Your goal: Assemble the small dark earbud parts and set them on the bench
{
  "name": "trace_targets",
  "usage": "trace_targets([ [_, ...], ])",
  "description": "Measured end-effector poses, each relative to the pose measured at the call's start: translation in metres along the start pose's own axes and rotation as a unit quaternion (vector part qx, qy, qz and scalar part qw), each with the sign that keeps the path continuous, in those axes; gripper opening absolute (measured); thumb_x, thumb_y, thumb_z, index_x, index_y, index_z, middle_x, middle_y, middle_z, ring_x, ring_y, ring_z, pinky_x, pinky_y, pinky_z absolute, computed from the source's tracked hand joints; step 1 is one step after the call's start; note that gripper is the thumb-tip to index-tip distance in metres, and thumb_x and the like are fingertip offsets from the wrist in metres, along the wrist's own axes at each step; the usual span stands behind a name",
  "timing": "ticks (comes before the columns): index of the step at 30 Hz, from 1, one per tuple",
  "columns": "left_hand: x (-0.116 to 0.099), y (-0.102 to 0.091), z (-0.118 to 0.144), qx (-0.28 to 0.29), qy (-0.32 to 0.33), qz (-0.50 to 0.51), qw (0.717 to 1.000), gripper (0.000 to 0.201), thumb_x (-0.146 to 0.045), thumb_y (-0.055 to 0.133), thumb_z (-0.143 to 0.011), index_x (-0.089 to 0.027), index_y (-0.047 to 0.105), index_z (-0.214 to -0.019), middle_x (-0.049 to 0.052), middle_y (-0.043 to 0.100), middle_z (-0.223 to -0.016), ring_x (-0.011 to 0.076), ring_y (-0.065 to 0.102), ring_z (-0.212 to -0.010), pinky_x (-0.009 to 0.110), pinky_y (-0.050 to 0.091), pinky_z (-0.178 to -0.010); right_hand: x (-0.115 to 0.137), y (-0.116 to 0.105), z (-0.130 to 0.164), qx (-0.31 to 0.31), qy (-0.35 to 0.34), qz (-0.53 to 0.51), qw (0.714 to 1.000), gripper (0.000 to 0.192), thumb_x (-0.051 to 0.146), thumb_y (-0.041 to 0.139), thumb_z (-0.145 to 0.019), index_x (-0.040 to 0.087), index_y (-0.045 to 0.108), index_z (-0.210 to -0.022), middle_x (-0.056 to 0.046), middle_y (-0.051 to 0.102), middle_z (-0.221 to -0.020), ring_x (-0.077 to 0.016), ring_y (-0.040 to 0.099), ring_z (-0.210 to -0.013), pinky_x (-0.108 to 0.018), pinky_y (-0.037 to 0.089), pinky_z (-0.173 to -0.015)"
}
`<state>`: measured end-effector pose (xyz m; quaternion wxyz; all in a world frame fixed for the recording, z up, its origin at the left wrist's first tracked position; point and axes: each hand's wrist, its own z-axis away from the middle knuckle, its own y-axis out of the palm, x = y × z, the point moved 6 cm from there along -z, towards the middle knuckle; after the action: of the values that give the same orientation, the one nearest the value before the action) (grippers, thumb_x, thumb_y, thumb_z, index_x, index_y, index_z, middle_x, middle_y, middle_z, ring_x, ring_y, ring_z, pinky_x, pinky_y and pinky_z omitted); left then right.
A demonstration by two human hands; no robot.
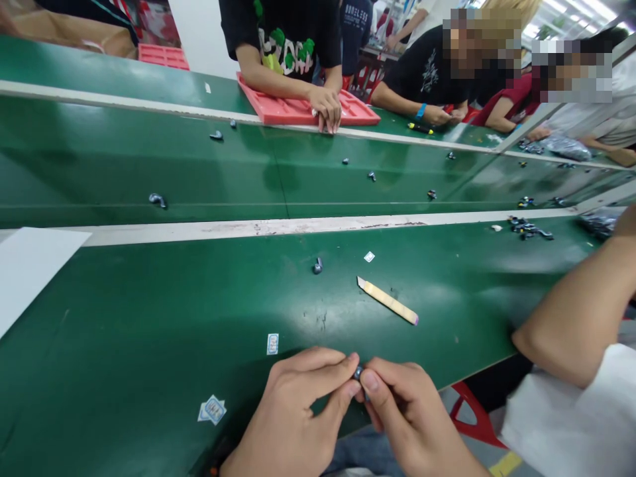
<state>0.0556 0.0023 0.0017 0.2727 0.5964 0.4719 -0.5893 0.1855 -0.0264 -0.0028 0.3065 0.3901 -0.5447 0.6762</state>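
Observation:
Close to the table's front edge, my left hand [305,404] and my right hand [407,411] meet fingertip to fingertip. Both pinch a small dark blue-grey earbud [358,372], mostly hidden by thumbs and forefingers. Another earbud [318,266] lies ahead on the green table [149,298]. Right of it rests a utility knife [390,302] with a pale yellow handle, its blade pointing away to the left. A small printed label [272,344] lies ahead of my left hand, and overlapping labels [212,410] lie to its left.
Beyond a white rail [238,229], several earbuds sit spread along a green strip, one earbud [158,200] at left. Parts are piled [529,228] at right. A white sheet [34,271] lies left. A neighbour's arm [576,311] reaches in; someone opposite leans on a red tray [358,111].

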Motion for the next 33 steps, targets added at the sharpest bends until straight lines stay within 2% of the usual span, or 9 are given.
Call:
trace_targets([
  [5, 0.005, 0.009, 0.001, 0.007, 0.048, -0.105, 0.993, 0.030, -0.006, 0.047, -0.095, -0.015, 0.074, -0.086, 0.006, 0.066, -0.076, 0.0181, 0.059, -0.074, 0.027, 0.051, -0.061, -0.007, 0.004, 0.002, 0.021, -0.012, 0.108, 0.994, 0.033, 0.028, 0.038, -0.102, 0.022, 0.042, -0.070, 0.005, 0.044, -0.058, -0.0114, 0.038, -0.051, -0.025, 0.030, -0.052],
  [11, 0.028, 0.019, 0.010, -0.057, 0.055, -0.155, 0.985, 0.030, -0.007, 0.050, -0.090, -0.021, 0.073, -0.077, 0.004, 0.061, -0.069, 0.0187, 0.053, -0.066, 0.028, 0.046, -0.053, -0.013, 0.016, -0.001, 0.087, -0.013, 0.209, 0.974, 0.031, 0.018, 0.034, -0.099, 0.021, 0.048, -0.073, -0.001, 0.058, -0.063, -0.0149, 0.049, -0.052, -0.029, 0.028, -0.053],
  [15, 0.036, 0.024, 0.015, -0.067, 0.041, -0.159, 0.984, 0.032, 0.000, 0.050, -0.086, -0.021, 0.066, -0.066, 0.003, 0.057, -0.068, 0.0189, 0.051, -0.067, 0.029, 0.044, -0.053, -0.009, 0.021, -0.005, 0.124, 0.011, 0.319, 0.940, 0.023, 0.004, 0.042, -0.086, 0.019, 0.055, -0.075, -0.007, 0.067, -0.069, -0.0212, 0.063, -0.060, -0.031, 0.026, -0.054],
  [19, 0.034, 0.026, 0.017, -0.043, 0.015, -0.176, 0.983, 0.038, 0.010, 0.042, -0.081, -0.019, 0.060, -0.065, 0.004, 0.056, -0.071, 0.0197, 0.052, -0.072, 0.030, 0.043, -0.057, -0.007, 0.029, -0.010, 0.187, 0.079, 0.399, 0.894, 0.026, -0.004, 0.050, -0.071, 0.016, 0.063, -0.080, -0.010, 0.074, -0.077, -0.0285, 0.070, -0.069, -0.033, 0.023, -0.055],
  [22, 0.033, 0.027, 0.018, -0.004, -0.014, -0.184, 0.983, 0.038, 0.015, 0.040, -0.076, -0.016, 0.059, -0.068, 0.004, 0.056, -0.075, 0.0200, 0.052, -0.074, 0.031, 0.043, -0.060, -0.007, 0.033, -0.014, 0.211, 0.131, 0.443, 0.861, 0.027, -0.004, 0.054, -0.069, 0.015, 0.066, -0.083, -0.013, 0.076, -0.080, -0.0323, 0.072, -0.072, -0.034, 0.019, -0.054],
  [25, 0.033, 0.026, 0.019, 0.011, -0.027, -0.181, 0.983, 0.039, 0.017, 0.039, -0.075, -0.016, 0.060, -0.070, 0.004, 0.056, -0.077, 0.0203, 0.052, -0.075, 0.032, 0.043, -0.061, -0.006, 0.035, -0.015, 0.212, 0.162, 0.465, 0.844, 0.029, -0.007, 0.053, -0.068, 0.014, 0.066, -0.083, -0.014, 0.077, -0.082, -0.0328, 0.073, -0.074, -0.034, 0.017, -0.054],
  [29, 0.033, 0.027, 0.019, 0.005, -0.025, -0.182, 0.983, 0.039, 0.015, 0.038, -0.077, -0.017, 0.058, -0.068, 0.004, 0.056, -0.075, 0.0207, 0.052, -0.074, 0.033, 0.044, -0.061, -0.008, 0.035, -0.012, 0.195, 0.145, 0.448, 0.860, 0.027, -0.008, 0.049, -0.072, 0.015, 0.061, -0.080, -0.012, 0.075, -0.077, -0.0284, 0.071, -0.068, -0.033, 0.018, -0.053],
  [33, 0.030, 0.025, 0.018, 0.005, -0.033, -0.164, 0.986, 0.035, 0.013, 0.042, -0.081, -0.017, 0.058, -0.070, 0.004, 0.060, -0.077, 0.0213, 0.055, -0.077, 0.033, 0.047, -0.064, -0.010, 0.027, -0.008, 0.171, 0.095, 0.373, 0.907, 0.025, 0.000, 0.040, -0.089, 0.020, 0.050, -0.075, -0.007, 0.069, -0.069, -0.0208, 0.062, -0.057, -0.031, 0.023, -0.052],
])
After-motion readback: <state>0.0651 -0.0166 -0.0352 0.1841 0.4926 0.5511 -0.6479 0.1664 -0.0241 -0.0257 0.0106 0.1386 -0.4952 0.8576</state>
